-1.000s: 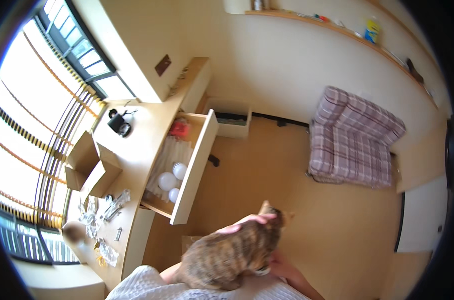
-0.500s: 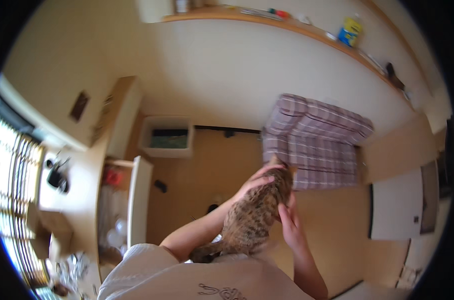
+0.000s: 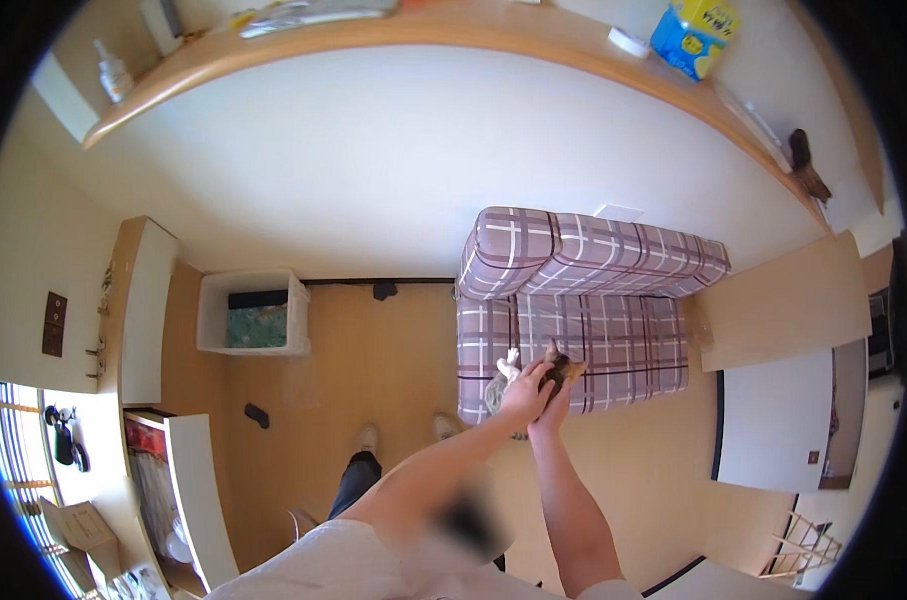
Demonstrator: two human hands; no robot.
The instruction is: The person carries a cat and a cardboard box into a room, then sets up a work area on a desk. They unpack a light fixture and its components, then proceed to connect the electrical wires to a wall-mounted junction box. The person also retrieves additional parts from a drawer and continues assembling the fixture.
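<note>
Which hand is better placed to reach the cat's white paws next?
Probably the left hand: it is nearer the white paws, which lie to its upper left in view. The right hand sits farther right, below the cat's head.

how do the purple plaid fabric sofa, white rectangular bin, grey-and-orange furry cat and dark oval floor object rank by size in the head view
Largest: sofa
Next, too alike to rank: bin and cat, partly behind the left hand
Smallest: dark object
</note>
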